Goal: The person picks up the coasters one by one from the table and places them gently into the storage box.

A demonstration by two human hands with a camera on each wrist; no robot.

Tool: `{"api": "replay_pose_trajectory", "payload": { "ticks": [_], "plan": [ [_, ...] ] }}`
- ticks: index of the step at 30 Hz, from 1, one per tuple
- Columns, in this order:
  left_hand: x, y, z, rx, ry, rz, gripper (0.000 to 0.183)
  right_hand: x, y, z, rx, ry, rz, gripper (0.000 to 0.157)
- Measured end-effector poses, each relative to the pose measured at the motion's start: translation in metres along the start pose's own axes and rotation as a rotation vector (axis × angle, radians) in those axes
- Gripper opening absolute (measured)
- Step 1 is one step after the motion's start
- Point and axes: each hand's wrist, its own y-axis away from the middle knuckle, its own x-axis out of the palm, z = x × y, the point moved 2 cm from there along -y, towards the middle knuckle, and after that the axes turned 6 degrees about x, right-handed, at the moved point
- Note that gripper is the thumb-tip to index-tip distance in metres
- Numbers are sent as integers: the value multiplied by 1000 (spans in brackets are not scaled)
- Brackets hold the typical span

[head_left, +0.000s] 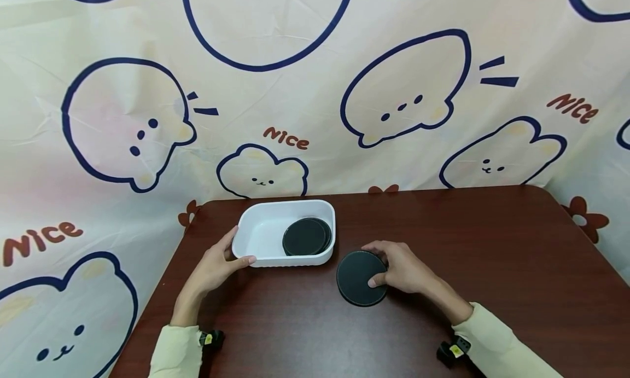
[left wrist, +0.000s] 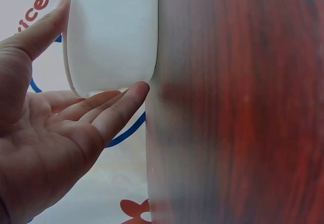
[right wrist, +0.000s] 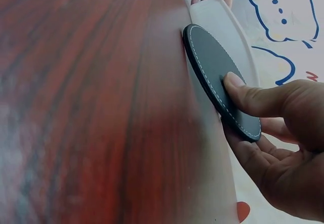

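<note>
A white plastic box [head_left: 261, 230] with rounded corners stands on the table, left of centre. Inside it, toward the right end, round black coasters [head_left: 305, 237] lie overlapping. My left hand [head_left: 216, 266] holds the box by its near left corner, thumb at the rim and fingers along the end wall. Just right of the box, my right hand [head_left: 403, 268] pinches a round black coaster [head_left: 359, 278] by its right side. In the right wrist view, the thumb lies on top of this coaster [right wrist: 212, 72], with fingers beneath. Pale stitching runs round its edge.
The dark reddish-brown wooden table [head_left: 315, 329] extends under both arms. Behind it and at the sides hangs a pale cloth [head_left: 325, 121] printed with cartoon animals. A small black device [head_left: 213, 339] sits at the left wrist, another device [head_left: 453, 352] at the right.
</note>
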Motion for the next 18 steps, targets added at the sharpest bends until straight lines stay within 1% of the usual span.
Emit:
{"api": "replay_pose_trajectory", "payload": {
  "ticks": [8,18],
  "plan": [
    [0,-1,-1,-9,-10,0,107,-1,-1,0,17,-48,12,64],
    [0,0,-1,-2,-6,-2,106,-3,0,2,-4,-116,16,60]
  ]
}}
